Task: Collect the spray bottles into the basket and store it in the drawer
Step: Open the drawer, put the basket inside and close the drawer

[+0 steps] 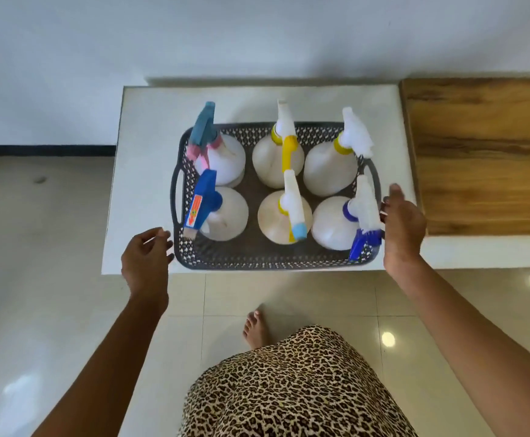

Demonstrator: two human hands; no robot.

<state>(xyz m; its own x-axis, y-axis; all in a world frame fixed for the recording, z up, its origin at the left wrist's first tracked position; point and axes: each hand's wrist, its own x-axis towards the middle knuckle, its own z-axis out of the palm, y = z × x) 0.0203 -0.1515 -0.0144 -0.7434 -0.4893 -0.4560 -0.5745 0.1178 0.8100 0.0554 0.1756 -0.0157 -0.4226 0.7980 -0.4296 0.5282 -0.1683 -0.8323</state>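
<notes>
A dark perforated basket (257, 258) sits on a white table (143, 127). Several white spray bottles stand inside it in two rows, among them one with a blue trigger head (202, 203) at the front left and one with a yellow trigger (288, 146) in the back middle. My left hand (146, 263) hovers just off the basket's front left corner, fingers loosely curled, holding nothing. My right hand (402, 225) is at the basket's right side next to its handle, fingers spread; whether it touches the rim I cannot tell.
A wooden surface (484, 152) adjoins the table on the right. A white wall stands behind. Glossy floor tiles (36, 279) lie below, with my bare foot (255, 329) and leopard-print skirt near the table's front edge.
</notes>
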